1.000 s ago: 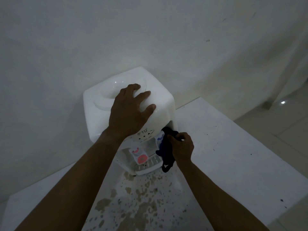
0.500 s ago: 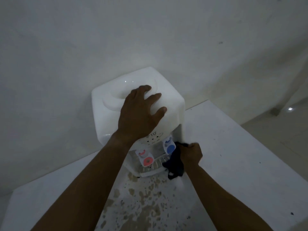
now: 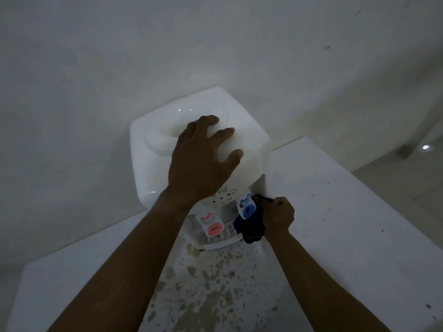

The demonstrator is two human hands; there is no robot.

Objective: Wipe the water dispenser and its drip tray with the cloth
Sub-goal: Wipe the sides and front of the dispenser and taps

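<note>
Left hand: the left hand [image 3: 201,161] lies flat on top of the water dispenser [image 3: 148,178], fingers spread, tips at the rim of the bottle well. It has stayed there, so it is probably steadying the unit.
Right hand: the right hand [image 3: 278,214] is beside the dispenser's lower right front, fingers curled tight round the cloth.
Cloth: the dark cloth [image 3: 250,226] is bunched just right of the blue tap [image 3: 245,207], and its tail hangs onto the right end of the drip tray [image 3: 220,242].
Change: a second ago the cloth lay over the blue tap. It has since slid off to the right and down, and the tap now shows whole.
Meaning: the wiping seems to be passing from the tap area to the tray.
Left to do: probably the tray grille under the red tap [image 3: 212,225].
Surroundings: brownish stains [image 3: 211,295] fleck the white tabletop [image 3: 347,224] in front of the tray.
</note>
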